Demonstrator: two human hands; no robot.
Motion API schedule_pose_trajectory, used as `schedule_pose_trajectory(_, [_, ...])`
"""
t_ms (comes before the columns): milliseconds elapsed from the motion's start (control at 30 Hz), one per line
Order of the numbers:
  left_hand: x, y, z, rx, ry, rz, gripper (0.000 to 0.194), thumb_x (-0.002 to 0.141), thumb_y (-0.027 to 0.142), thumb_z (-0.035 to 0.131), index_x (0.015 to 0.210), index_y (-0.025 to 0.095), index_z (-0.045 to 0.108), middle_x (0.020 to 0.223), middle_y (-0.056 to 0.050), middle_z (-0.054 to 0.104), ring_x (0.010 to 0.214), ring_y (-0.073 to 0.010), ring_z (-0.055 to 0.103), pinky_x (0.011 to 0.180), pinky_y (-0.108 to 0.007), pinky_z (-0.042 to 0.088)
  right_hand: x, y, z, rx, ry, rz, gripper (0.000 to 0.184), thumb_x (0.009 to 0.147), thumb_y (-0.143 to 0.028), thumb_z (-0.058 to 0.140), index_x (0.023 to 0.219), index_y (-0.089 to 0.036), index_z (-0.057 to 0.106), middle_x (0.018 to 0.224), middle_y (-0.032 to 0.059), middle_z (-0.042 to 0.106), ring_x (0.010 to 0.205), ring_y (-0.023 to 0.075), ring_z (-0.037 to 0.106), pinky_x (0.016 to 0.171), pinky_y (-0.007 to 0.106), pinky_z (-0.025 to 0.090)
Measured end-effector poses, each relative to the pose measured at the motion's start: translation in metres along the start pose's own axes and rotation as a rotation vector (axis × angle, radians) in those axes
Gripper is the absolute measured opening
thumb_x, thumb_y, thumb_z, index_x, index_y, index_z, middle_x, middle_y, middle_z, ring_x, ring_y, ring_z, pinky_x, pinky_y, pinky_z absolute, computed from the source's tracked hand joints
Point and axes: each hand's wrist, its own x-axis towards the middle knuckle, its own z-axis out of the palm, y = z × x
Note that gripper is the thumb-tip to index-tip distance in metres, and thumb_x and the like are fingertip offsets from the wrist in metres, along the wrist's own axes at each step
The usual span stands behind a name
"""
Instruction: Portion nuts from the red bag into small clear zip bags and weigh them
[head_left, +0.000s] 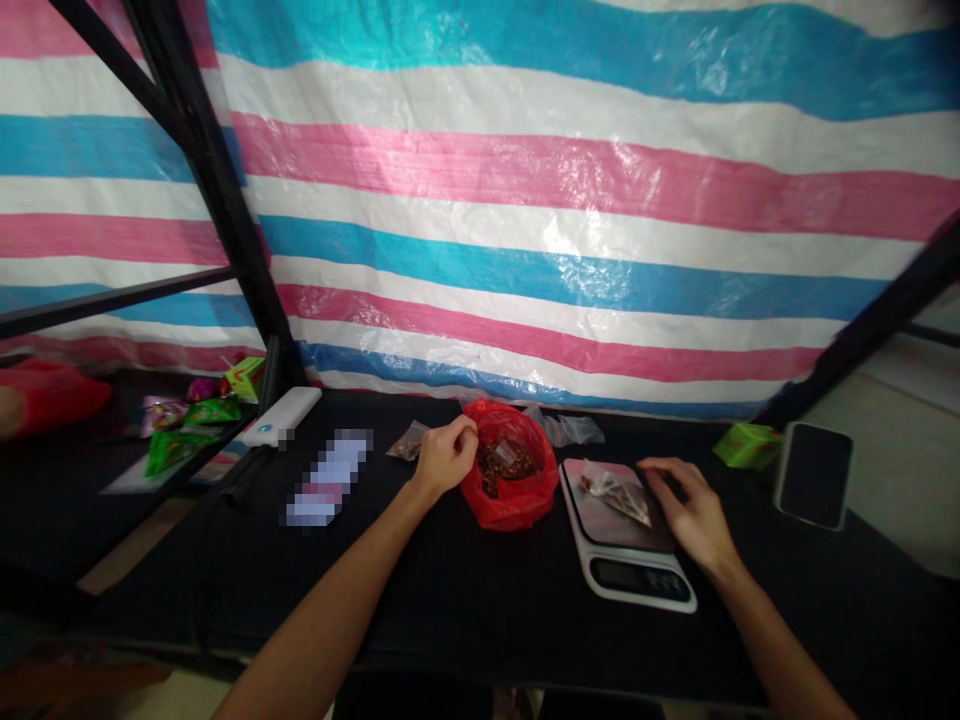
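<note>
A red plastic bag [512,508] stands with its mouth wide, holding small brown dried pieces [491,465] and what looks like a small clear packet. At the bag's left rim, my left hand [444,458] is closed in a pinch on its edge. A white kitchen scale [574,535] with a shiny plate is to the right. On that plate lies a small clear zip bag [616,493] of brown pieces. My right hand [691,512] is at the scale's right edge, thumb and fingers apart, with nothing seen in it.
A filled clear packet [407,442] lies left of the red bag, and clear empty bags [574,430] lie behind it. A phone [814,475] leans by a green box [748,445] at right. A white power bank-like device [283,415] and colourful packets [184,430] are at left.
</note>
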Motion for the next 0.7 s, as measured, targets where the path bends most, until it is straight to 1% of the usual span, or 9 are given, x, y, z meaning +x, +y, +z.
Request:
schedule_pose_trajectory(100, [0.0, 0.001, -0.001, 0.009, 0.007, 0.008, 0.021, 0.093, 0.017, 0.047, 0.082, 0.021, 0.065, 0.058, 0.004, 0.057, 0.048, -0.0104, 0.052, 0.054, -0.022, 0.035, -0.001, -0.025, -0.01, -0.049, -0.104, -0.094, 0.028, 0.096, -0.047, 0.056, 0.111, -0.029, 0.072, 0.114, 0.0076, 0.073, 0.111, 0.0303, 0.062, 0.099, 0.048, 0.047])
schedule_pose_trajectory(200, [-0.001, 0.002, 0.0, 0.01, 0.012, 0.022, 0.02, 0.092, 0.017, 0.048, 0.082, 0.021, 0.064, 0.059, 0.003, 0.058, 0.05, -0.0105, 0.053, 0.055, -0.022, 0.036, -0.003, -0.049, -0.009, -0.164, -0.305, -0.189, 0.045, 0.09, -0.046, 0.068, 0.133, -0.033, 0.063, 0.132, 0.0077, 0.067, 0.124, 0.0327, 0.056, 0.105, 0.052, 0.042])
schedule_pose_trajectory(233, [-0.001, 0.002, 0.0, 0.008, 0.013, 0.029, 0.02, 0.092, 0.017, 0.048, 0.082, 0.021, 0.064, 0.06, 0.003, 0.058, 0.05, -0.0106, 0.054, 0.056, -0.023, 0.036, -0.002, -0.055, -0.006, -0.191, -0.365, -0.216, 0.05, 0.088, -0.045, 0.071, 0.135, -0.034, 0.061, 0.134, 0.008, 0.067, 0.124, 0.0333, 0.056, 0.105, 0.053, 0.042])
schedule_pose_trajectory(300, [-0.002, 0.003, 0.002, 0.005, 0.013, 0.046, 0.019, 0.092, 0.017, 0.048, 0.082, 0.021, 0.064, 0.06, 0.003, 0.059, 0.051, -0.0108, 0.054, 0.056, -0.023, 0.037, 0.004, -0.065, 0.001, -0.207, -0.413, -0.235, 0.049, 0.088, -0.043, 0.071, 0.135, -0.032, 0.062, 0.127, 0.0085, 0.07, 0.117, 0.0324, 0.06, 0.103, 0.053, 0.042])
schedule_pose_trajectory(400, [-0.002, 0.006, 0.002, 0.0, 0.016, 0.076, 0.02, 0.091, 0.016, 0.047, 0.082, 0.021, 0.064, 0.063, 0.002, 0.061, 0.053, -0.0113, 0.055, 0.058, -0.023, 0.04, 0.019, -0.079, 0.012, -0.104, -0.373, -0.207, 0.038, 0.092, -0.042, 0.067, 0.127, -0.028, 0.065, 0.105, 0.0068, 0.073, 0.098, 0.0272, 0.066, 0.095, 0.046, 0.047])
schedule_pose_trajectory(467, [-0.001, 0.01, 0.0, -0.003, 0.015, 0.098, 0.021, 0.091, 0.015, 0.046, 0.082, 0.021, 0.063, 0.068, 0.0, 0.063, 0.059, -0.0126, 0.059, 0.063, -0.024, 0.043, 0.031, -0.094, 0.021, 0.039, -0.329, -0.187, 0.03, 0.093, -0.044, 0.065, 0.116, -0.025, 0.066, 0.095, 0.0048, 0.07, 0.088, 0.0239, 0.065, 0.085, 0.039, 0.05])
schedule_pose_trajectory(500, [-0.001, 0.013, -0.002, -0.005, 0.011, 0.109, 0.021, 0.092, 0.015, 0.045, 0.082, 0.021, 0.063, 0.072, -0.001, 0.064, 0.063, -0.0136, 0.061, 0.066, -0.025, 0.045, 0.037, -0.103, 0.028, 0.121, -0.295, -0.19, 0.025, 0.093, -0.045, 0.065, 0.106, -0.024, 0.065, 0.094, 0.0042, 0.069, 0.087, 0.0228, 0.064, 0.081, 0.036, 0.05])
schedule_pose_trajectory(567, [0.0, 0.02, -0.007, -0.008, -0.012, 0.134, 0.021, 0.093, 0.017, 0.046, 0.085, 0.021, 0.064, 0.079, -0.004, 0.066, 0.073, -0.0159, 0.064, 0.072, -0.026, 0.048, 0.046, -0.124, 0.044, 0.218, -0.227, -0.197, 0.022, 0.093, -0.045, 0.065, 0.089, -0.024, 0.06, 0.086, 0.0014, 0.064, 0.082, 0.0201, 0.06, 0.076, 0.032, 0.048])
schedule_pose_trajectory(700, [0.003, 0.035, -0.014, -0.044, -0.14, 0.197, 0.016, 0.096, 0.025, 0.052, 0.105, 0.021, 0.065, 0.099, -0.008, 0.068, 0.089, -0.0199, 0.067, 0.079, -0.029, 0.052, 0.057, -0.16, 0.086, 0.285, -0.216, -0.269, 0.025, 0.094, -0.042, 0.065, 0.081, -0.024, 0.054, 0.077, -0.0015, 0.055, 0.073, 0.0171, 0.053, 0.071, 0.03, 0.044])
